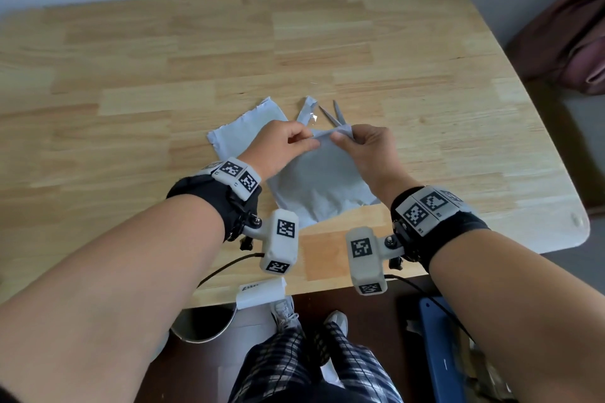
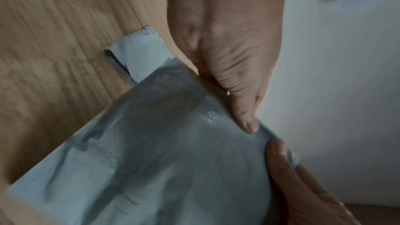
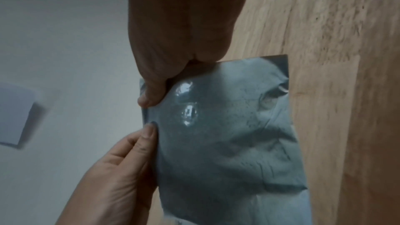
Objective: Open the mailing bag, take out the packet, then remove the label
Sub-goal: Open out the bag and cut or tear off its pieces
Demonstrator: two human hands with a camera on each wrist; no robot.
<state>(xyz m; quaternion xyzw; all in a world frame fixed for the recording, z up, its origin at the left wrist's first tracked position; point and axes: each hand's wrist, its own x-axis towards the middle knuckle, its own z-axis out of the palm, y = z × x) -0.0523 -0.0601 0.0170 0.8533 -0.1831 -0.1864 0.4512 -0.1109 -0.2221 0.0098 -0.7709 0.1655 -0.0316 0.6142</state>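
A crumpled grey mailing bag [image 1: 320,180] lies on the wooden table [image 1: 163,75], its far edge lifted. My left hand [image 1: 304,141] and right hand [image 1: 342,142] pinch that raised edge side by side, fingertips almost meeting. In the left wrist view my left hand [image 2: 249,119] presses its thumb on the bag [image 2: 173,151]. In the right wrist view my right hand [image 3: 151,98] pinches the bag [image 3: 227,143] at its edge, and the left hand's fingers [image 3: 147,136] touch just below. What is inside the bag is hidden.
Grey scissors [image 1: 334,113] lie just beyond my hands, beside a cut strip [image 1: 307,106]. A pale flat sheet [image 1: 248,127] lies left of the bag. A white labelled piece [image 1: 260,293] hangs at the table's front edge, above a bin [image 1: 203,324].
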